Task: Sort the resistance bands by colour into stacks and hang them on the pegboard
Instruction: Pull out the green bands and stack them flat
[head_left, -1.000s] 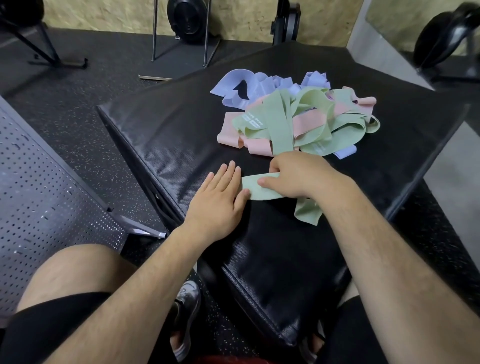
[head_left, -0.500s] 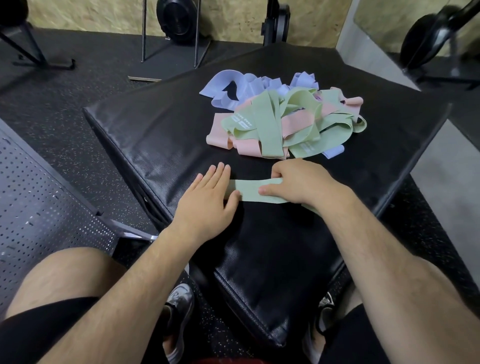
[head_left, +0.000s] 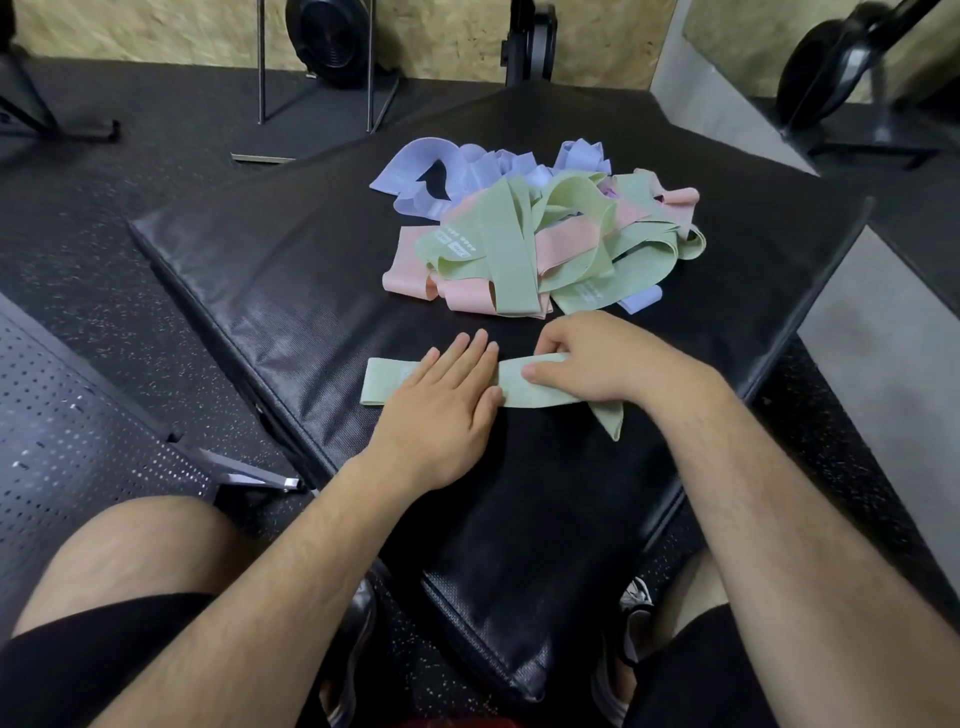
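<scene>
Black shorts (head_left: 78, 660) are worn and are seen over both thighs, at the lower left and lower right corners. The knees are left uncovered. The forearms are bare, with dark hair seen along them, and the left hand (head_left: 441, 410) and right hand (head_left: 597, 364) are ungloved. A dark grey left shoe (head_left: 358, 623) is partly seen. A right shoe (head_left: 635, 603) with pale lacing is glimpsed. A strip of red cloth (head_left: 436, 723) is seen at the bottom edge; its garment cannot be told.

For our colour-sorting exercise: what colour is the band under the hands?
The band is pale green, seen best in the head view.
</scene>
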